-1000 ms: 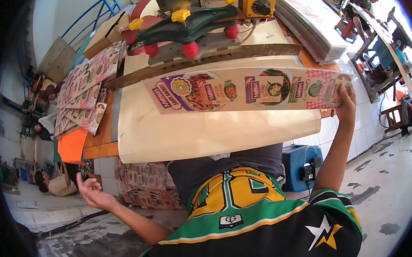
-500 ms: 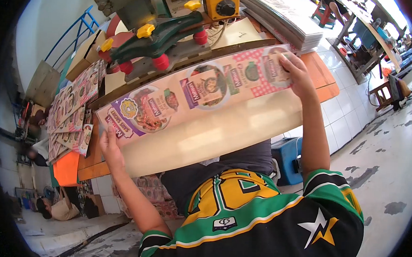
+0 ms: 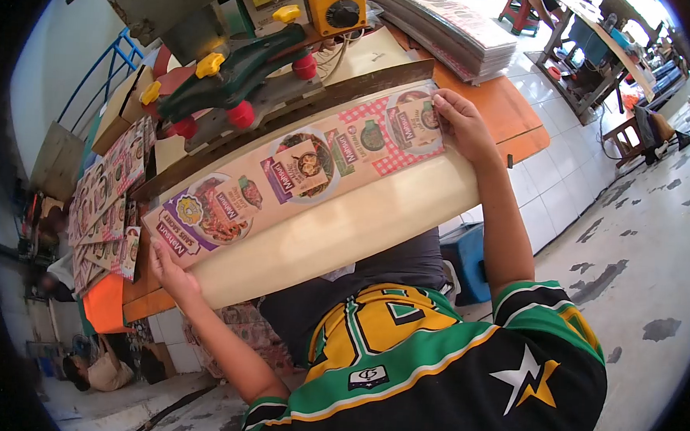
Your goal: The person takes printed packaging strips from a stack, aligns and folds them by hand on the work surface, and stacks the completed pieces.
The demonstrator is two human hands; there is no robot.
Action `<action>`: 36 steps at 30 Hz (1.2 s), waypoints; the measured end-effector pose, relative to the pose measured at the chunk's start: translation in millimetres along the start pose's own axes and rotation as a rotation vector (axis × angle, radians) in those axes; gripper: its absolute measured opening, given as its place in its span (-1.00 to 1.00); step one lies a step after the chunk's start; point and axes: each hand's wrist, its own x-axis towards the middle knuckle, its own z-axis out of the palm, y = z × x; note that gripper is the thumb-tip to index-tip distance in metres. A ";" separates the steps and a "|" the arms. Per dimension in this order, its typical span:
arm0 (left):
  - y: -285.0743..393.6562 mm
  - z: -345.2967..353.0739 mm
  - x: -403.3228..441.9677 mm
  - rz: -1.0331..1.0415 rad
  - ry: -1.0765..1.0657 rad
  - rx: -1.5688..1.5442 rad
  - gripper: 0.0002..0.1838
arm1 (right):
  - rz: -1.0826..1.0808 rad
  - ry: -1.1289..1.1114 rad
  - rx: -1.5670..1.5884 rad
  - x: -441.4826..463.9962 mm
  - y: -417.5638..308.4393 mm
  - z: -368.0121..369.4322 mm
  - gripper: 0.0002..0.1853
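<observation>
A long printed strip with food pictures and "Mahsuri" lettering stretches between my two hands. Its near side continues as a plain cream sheet that curves down toward my lap. My left hand is closed at the left end, thumb on the edge. At the far right corner, my right hand pinches the strip between thumb and fingers. The strip's far edge lies along the metal bar of a bench machine. Above that bar stands a dark green clamp frame with red feet and yellow knobs.
Printed pieces lie in overlapping piles to the left, above an orange sheet. A yellow control box sits at the back. Stacked printed boards rest behind on the orange table. Another person is at lower left.
The view has shifted, so the machine and table appear farther left. The strip has come down flatter along the metal bar, with both hands still holding its ends.
</observation>
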 end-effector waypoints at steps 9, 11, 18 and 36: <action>0.8 -5.5 1.5 -0.053 0.031 -0.048 -0.52 | 0.007 0.001 0.003 -2.5 -3.9 0.9 -0.79; 1.1 -6.9 2.1 -0.078 -0.006 -0.090 -0.53 | 0.009 0.016 0.006 -3.6 -4.5 0.7 -0.79; -4.3 -14.9 7.9 -0.040 -0.011 -0.061 -0.58 | -0.081 0.080 -0.092 -0.5 4.7 -0.1 -0.78; -5.2 -23.6 9.3 0.052 0.058 -0.114 -0.48 | -0.002 -0.233 -0.480 -5.1 -6.8 -4.2 -0.64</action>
